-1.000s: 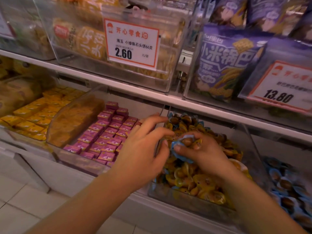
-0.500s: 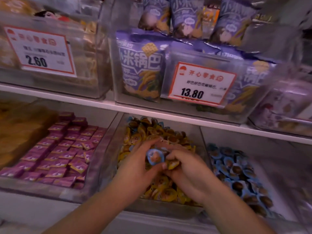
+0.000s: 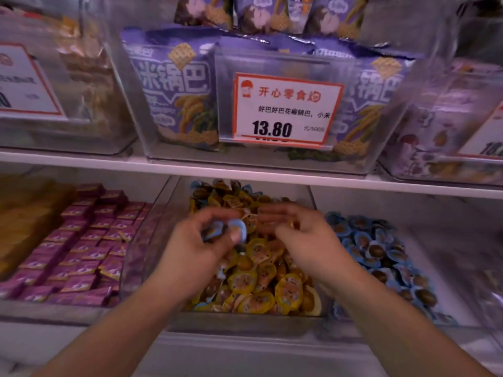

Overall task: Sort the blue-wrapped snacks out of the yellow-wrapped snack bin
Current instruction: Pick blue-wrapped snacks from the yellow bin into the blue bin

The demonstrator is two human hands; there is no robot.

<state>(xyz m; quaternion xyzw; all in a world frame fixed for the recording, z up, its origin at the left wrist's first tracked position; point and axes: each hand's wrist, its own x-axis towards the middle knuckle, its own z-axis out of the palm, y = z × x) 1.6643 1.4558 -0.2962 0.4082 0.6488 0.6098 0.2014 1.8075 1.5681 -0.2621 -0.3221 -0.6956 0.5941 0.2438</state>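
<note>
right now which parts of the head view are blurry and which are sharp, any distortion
Head view: the price tag reading 13.80 is sharp; the right hand is smeared by motion, its fingers ghosted; the left hand gripping blue-wrapped snacks is softer too; the frame edges blur, and the white shelf edge bows from the wide-angle lens.

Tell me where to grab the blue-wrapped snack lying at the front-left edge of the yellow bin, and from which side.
Pinch the blue-wrapped snack by its flat crimped rim, coming from above and the front. It lies low against the yellow bin's front wall, half tucked under yellow-wrapped snacks, so only its upper edge looks free. This is a judgement; the frame is blurred.
</note>
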